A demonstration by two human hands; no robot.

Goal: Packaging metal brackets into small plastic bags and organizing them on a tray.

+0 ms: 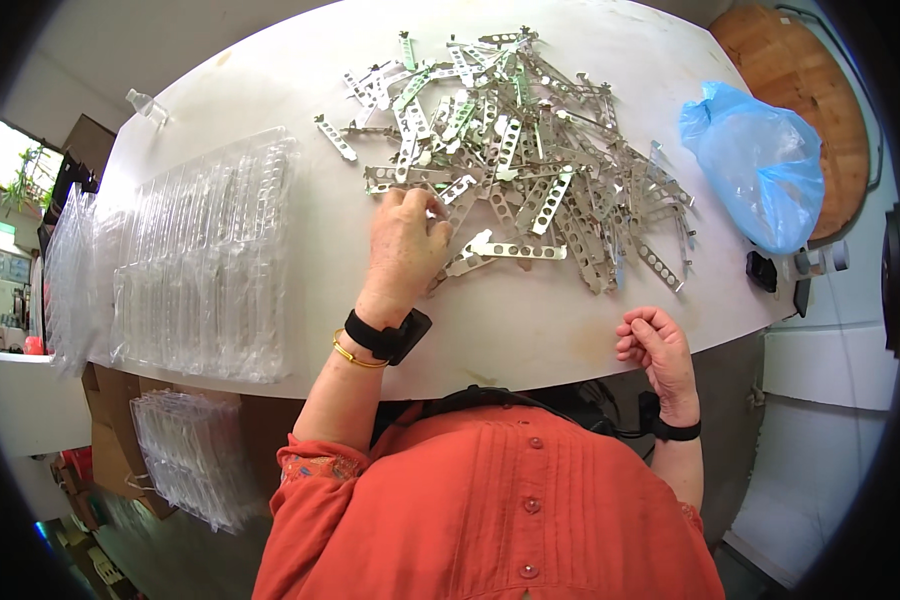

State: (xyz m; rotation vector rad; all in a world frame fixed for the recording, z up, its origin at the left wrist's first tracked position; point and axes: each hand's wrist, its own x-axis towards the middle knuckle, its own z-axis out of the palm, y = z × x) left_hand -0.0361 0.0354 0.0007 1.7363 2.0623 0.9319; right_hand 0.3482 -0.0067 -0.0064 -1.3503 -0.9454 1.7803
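A heap of flat metal strips with rows of round holes and bent ends spreads over the middle of the table. My left hand is at the heap's near left edge, its fingers closed in a pinch on one perforated metal strip. The fingers cover part of that strip. Just right of this hand, another perforated strip lies almost level. My right hand is over the near table edge, apart from the strips. Its fingers are curled in toward the thumb, and nothing shows in them.
Clear plastic trays stand stacked left of my left hand. More clear trays sit below the table edge. At the right are a blue plastic bag, a small black object and a round wooden board. A clear bottle lies far left.
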